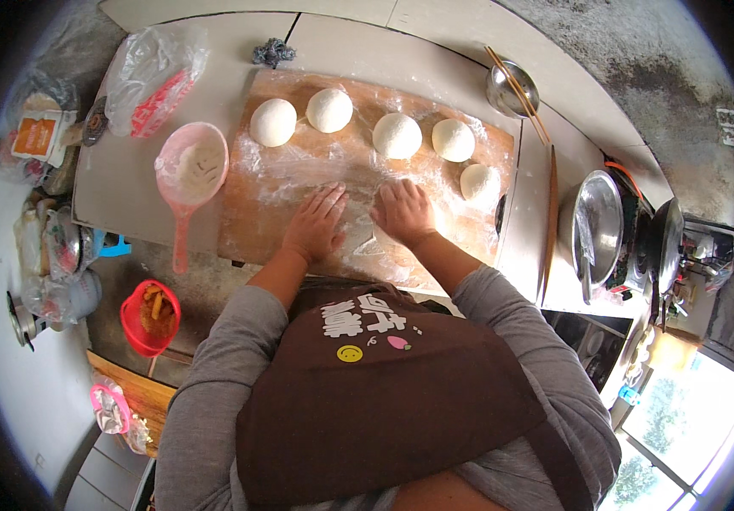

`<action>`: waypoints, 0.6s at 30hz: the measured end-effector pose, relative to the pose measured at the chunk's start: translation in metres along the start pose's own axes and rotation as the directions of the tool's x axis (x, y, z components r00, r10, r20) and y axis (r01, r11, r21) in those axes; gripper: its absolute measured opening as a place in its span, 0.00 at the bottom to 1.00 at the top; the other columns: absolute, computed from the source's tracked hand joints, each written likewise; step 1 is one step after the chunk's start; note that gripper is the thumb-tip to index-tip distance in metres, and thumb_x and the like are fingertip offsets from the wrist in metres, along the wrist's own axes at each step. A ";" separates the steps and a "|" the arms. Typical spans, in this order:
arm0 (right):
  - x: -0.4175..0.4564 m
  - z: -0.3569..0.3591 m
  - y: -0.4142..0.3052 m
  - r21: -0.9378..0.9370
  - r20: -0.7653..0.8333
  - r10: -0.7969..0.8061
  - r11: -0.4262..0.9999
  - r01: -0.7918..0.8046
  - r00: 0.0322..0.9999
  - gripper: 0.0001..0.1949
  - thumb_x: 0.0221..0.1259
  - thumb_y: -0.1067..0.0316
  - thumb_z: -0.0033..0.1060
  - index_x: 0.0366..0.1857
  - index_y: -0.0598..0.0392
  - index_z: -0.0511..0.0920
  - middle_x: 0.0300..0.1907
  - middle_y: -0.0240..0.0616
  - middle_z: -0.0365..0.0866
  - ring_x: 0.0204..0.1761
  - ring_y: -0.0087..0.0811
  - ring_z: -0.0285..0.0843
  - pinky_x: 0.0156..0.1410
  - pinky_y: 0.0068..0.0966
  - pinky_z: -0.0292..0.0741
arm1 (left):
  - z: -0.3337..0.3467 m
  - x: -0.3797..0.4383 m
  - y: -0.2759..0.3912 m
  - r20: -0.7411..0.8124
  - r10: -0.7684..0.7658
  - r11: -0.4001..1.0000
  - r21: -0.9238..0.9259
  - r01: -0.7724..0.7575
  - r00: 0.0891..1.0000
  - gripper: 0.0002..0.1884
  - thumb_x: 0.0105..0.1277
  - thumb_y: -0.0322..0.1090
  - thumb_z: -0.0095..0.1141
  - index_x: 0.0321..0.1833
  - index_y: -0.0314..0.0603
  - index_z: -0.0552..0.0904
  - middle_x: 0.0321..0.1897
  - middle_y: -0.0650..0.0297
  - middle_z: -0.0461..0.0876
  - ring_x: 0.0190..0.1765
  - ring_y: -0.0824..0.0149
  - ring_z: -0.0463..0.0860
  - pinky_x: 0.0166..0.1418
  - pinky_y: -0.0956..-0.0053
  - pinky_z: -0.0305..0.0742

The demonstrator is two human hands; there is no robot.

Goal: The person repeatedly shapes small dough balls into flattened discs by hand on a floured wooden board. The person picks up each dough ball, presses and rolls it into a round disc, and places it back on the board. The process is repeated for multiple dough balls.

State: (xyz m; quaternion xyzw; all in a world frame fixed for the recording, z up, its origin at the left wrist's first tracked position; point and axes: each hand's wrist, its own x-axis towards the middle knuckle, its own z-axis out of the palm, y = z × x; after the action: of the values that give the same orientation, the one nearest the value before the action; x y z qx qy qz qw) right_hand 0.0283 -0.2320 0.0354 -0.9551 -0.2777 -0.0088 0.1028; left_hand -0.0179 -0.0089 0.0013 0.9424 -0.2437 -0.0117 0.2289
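Note:
My left hand (317,222) rests palm down on a floured wooden board (290,185), its fingers extended and nothing visible in its grasp. Beside it, my right hand (404,209) presses on the same board with the fingers bent; whatever may lie beneath that palm is hidden. Several round dough balls sit along the board's far side: one at the left end (273,122), another (329,110) close by, one near the middle (397,136), and one (453,140) farther right. A smaller dough ball (479,182) lies nearest my right hand. Loose flour streaks the wood around both hands.
Left of the board lies a pink plastic ladle (192,167) holding flour, with a plastic bag (157,80) behind. A metal bowl (512,89) with chopsticks stands back right. Farther right are a thin wooden rod (549,223) and a large steel basin (599,223). A red basket (135,319) sits lower left.

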 end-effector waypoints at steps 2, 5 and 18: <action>0.016 0.008 0.008 0.018 -0.023 0.165 0.986 -0.164 0.986 0.17 0.59 0.49 0.59 0.38 0.52 0.78 0.38 0.39 0.78 0.47 0.42 0.76 0.50 0.43 0.74 | 0.000 0.001 0.001 0.017 -0.005 1.000 -0.019 0.005 1.000 0.36 0.56 0.41 0.59 0.69 0.38 0.67 0.73 0.56 0.63 0.75 0.57 0.59 0.80 0.60 0.49; 0.039 -0.002 0.017 0.148 0.043 0.363 0.919 -0.365 0.931 0.19 0.69 0.47 0.48 0.36 0.52 0.80 0.37 0.45 0.81 0.45 0.49 0.79 0.49 0.45 0.75 | -0.004 -0.001 0.002 -0.040 0.017 1.000 -0.013 -0.018 0.999 0.38 0.54 0.41 0.60 0.69 0.39 0.67 0.72 0.56 0.64 0.75 0.56 0.60 0.79 0.60 0.50; -0.001 -0.042 0.038 0.024 0.226 0.465 0.876 -0.482 0.856 0.29 0.68 0.38 0.45 0.55 0.56 0.75 0.60 0.56 0.69 0.61 0.50 0.70 0.64 0.46 0.69 | 0.007 -0.002 -0.004 -0.026 0.021 0.999 0.040 -0.020 0.999 0.37 0.55 0.42 0.59 0.70 0.38 0.66 0.73 0.55 0.62 0.75 0.56 0.60 0.79 0.58 0.51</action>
State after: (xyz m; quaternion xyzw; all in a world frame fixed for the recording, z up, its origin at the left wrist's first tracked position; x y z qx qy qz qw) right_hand 0.0492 -0.2724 0.0690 -0.9845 -0.0438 0.1303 0.1092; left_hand -0.0188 -0.0081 -0.0068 0.9443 -0.2503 0.0077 0.2133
